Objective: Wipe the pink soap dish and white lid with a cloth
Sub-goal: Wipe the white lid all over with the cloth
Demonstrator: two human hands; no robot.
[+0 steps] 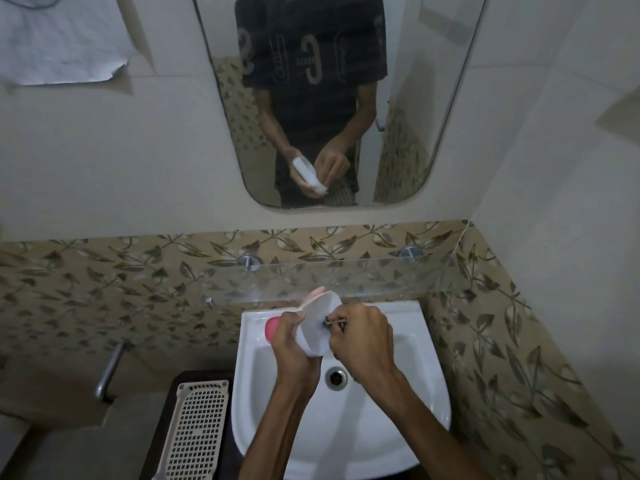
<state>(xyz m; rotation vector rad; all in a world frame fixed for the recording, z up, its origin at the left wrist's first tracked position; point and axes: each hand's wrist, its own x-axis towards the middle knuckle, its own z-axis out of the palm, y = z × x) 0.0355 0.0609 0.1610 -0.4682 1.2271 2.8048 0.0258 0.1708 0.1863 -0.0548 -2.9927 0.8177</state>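
Note:
My left hand (290, 337) grips the white lid (317, 327) and holds it tilted on edge above the back of the white basin (408, 386). Pink plastic of the soap dish (272, 328) shows to the left of my left hand, and another pink edge peeks from behind the lid's top. Whether both pink parts are one piece is hidden by the hand. My right hand (363, 336) is closed, and its fingertips press a small dark-patterned bit of cloth (334, 320) against the lid's inner face.
A glass shelf (381, 275) juts out just above and behind the hands. The basin's drain (335, 377) lies below them. A cream perforated tray (197, 431) leans at the basin's left. A mirror (329, 98) hangs above, and tiled walls close in on the right.

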